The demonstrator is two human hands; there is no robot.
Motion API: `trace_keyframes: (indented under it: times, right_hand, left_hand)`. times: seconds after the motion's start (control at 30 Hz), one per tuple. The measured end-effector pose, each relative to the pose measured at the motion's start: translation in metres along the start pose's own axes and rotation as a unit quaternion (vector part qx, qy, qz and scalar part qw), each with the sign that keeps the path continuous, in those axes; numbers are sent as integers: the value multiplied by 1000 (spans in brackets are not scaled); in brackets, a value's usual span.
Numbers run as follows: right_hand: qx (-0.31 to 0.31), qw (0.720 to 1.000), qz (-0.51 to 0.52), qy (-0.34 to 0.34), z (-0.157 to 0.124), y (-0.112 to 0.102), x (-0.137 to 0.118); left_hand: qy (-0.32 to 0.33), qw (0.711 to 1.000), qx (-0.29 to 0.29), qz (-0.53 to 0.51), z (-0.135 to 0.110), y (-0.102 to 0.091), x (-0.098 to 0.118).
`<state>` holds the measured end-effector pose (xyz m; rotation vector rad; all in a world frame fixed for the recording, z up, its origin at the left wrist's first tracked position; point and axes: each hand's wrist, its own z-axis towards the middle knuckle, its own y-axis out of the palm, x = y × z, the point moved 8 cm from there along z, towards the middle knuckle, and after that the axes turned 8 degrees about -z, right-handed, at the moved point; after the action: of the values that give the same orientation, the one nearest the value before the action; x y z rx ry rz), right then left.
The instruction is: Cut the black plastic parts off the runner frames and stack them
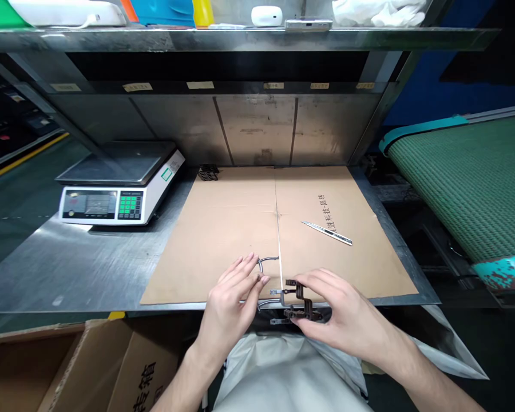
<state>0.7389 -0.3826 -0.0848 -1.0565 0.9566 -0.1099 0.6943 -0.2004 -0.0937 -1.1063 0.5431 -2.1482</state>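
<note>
At the front edge of the cardboard sheet, my left hand [236, 294] pinches a curved grey piece [269, 259] between thumb and fingers. The fingers hide part of this piece, and I cannot tell whether it is metal or plastic. My right hand [345, 300] grips a dark stepped bracket-like part [299, 290] between thumb and fingertips. Light grey tips stick out of the dark part toward my left hand. The two pieces are close together; whether they touch is unclear. A slim cutter knife [328, 233] lies on the cardboard beyond my right hand.
The cardboard sheet [232, 229] covers the metal bench [111, 263]. Several similar dark parts [208, 171] stand at its back left corner. A weighing scale [120, 183] is left, a shelf [240, 40] overhead, a green conveyor [476, 171] right. An open carton [107, 355] sits below left.
</note>
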Motion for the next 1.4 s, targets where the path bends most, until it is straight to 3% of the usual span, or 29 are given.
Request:
trace_keyframes:
  times: [0.2,0.4,0.83,1.0,1.4]
  right_hand:
    - [-47,999,-22,1,2,13,4]
    - [-56,998,-26,2,4,12,4]
    - [-40,998,-33,-26,2,30,11]
    - [-55,998,-31,-7,1,38,19]
    - [-64,997,27,-32,-8,37,12]
  left_hand:
    - [52,997,-18,49,13,15,15]
    - [65,995,-37,71,15,25,23]
    - [57,994,-37,86,22,27,27]
    - [69,992,-57,84,22,32,27]
    - [37,998,27,-40,-4,20,10]
